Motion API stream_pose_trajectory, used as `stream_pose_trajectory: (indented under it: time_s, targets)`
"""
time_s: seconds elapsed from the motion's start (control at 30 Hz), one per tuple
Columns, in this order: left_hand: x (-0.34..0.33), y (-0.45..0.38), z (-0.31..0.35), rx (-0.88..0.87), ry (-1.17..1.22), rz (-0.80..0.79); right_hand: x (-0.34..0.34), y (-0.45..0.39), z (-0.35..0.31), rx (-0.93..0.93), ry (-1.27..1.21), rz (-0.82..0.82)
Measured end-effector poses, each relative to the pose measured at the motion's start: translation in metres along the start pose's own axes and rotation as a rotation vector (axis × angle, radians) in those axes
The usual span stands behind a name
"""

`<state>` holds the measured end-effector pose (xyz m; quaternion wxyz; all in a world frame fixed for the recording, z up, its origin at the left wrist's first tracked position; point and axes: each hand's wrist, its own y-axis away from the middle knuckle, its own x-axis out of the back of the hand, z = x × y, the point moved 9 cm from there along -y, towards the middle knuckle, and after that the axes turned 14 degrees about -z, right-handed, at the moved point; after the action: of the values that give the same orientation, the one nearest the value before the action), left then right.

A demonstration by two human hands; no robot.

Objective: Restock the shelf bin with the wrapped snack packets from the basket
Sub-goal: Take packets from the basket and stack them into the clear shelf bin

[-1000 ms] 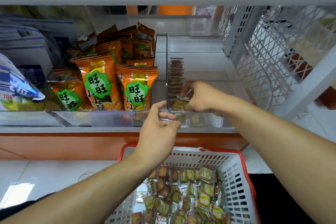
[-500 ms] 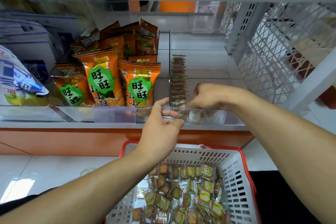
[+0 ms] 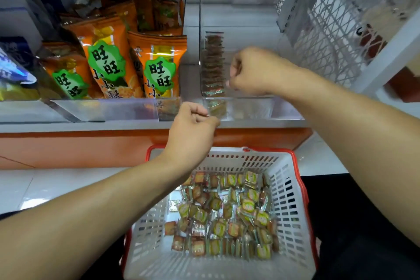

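The right hand (image 3: 252,73), fingers curled, seems to pinch the row of packets (image 3: 213,63) in the clear bin (image 3: 250,107); the left hand (image 3: 193,129) hovers closed nearer the basket (image 3: 288,188) below.

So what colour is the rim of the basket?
Red, over white slatted walls; the basket shows in the head view.
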<state>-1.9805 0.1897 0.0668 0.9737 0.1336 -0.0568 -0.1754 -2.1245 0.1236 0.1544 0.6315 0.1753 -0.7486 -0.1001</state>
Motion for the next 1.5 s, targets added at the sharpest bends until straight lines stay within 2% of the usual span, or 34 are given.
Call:
stream_pose_trajectory:
  time_s: [0.03, 0.07, 0.1, 0.17, 0.23, 0.3, 0.37, 0.43, 0.5, 0.6, 0.7, 0.77, 0.9, 1.0, 1.1, 1.17, 1.27, 1.37, 1.43, 1.5]
  targets:
    - [-0.008, -0.001, -0.01, 0.042, -0.026, -0.06, 0.013, 0.013, -0.003, 0.017, -0.063, 0.128]
    - [-0.016, -0.002, -0.021, 0.093, -0.08, -0.13, 0.018, 0.025, -0.004, 0.049, -0.144, 0.183]
    - [-0.025, -0.003, -0.035, 0.151, -0.147, -0.2, 0.011, 0.033, -0.009, 0.105, -0.23, 0.119]
    - [-0.043, -0.007, -0.068, 0.255, -0.37, -0.348, -0.032, 0.048, -0.025, 0.196, -0.323, -0.24]
    - [-0.055, -0.013, -0.103, 0.309, -0.655, -0.476, -0.091, 0.06, -0.027, 0.174, -0.228, -0.569]
    - [-0.054, -0.018, -0.142, 0.396, -0.734, -0.531, -0.151, 0.059, -0.012, 0.104, -0.007, -0.723]
    - [-0.044, -0.02, -0.179, 0.501, -0.823, -0.558, -0.21, 0.048, 0.013, 0.048, 0.176, -0.778]
    - [-0.03, -0.025, -0.209, 0.566, -0.921, -0.532, -0.261, 0.035, 0.051, -0.079, 0.145, -0.782]
    - [-0.017, -0.032, -0.23, 0.584, -0.938, -0.455, -0.305, 0.023, 0.095, -0.239, -0.015, -0.746]
    - [-0.009, -0.042, -0.262, 0.599, -0.894, -0.351, -0.357, 0.019, 0.14, -0.493, -0.392, -0.591]
    - [-0.01, -0.049, -0.297, 0.657, -0.785, -0.307, -0.387, 0.016, 0.159, -0.61, -0.578, -0.387]
    - [-0.013, -0.055, -0.311, 0.667, -0.725, -0.276, -0.401, 0.01, 0.163, -0.622, -0.615, -0.349]
    - [-0.022, -0.074, -0.321, 0.629, -0.701, -0.238, -0.417, -0.007, 0.159, -0.63, -0.739, -0.419]
    - [-0.028, -0.084, -0.322, 0.61, -0.836, -0.242, -0.422, -0.017, 0.154, -0.58, -0.785, -0.452]
    - [-0.043, -0.087, -0.32, 0.504, -0.877, -0.293, -0.435, -0.022, 0.143, -0.504, -0.821, -0.538]
    - [-0.057, -0.082, -0.326, 0.519, -0.848, -0.372, -0.441, -0.024, 0.133, -0.454, -0.775, -0.577]
    - [-0.073, -0.075, -0.338, 0.597, -0.848, -0.45, -0.439, -0.024, 0.124, -0.398, -0.571, -0.535]
    - [-0.083, -0.072, -0.345, 0.608, -0.682, -0.49, -0.437, -0.02, 0.121, -0.374, -0.446, -0.518]
    - [-0.084, -0.073, -0.348, 0.623, -0.525, -0.481, -0.443, -0.019, 0.12, -0.361, -0.579, -0.532]
    - [-0.082, -0.072, -0.356, 0.709, -0.246, -0.408, -0.448, -0.018, 0.123, -0.365, -0.701, -0.555]
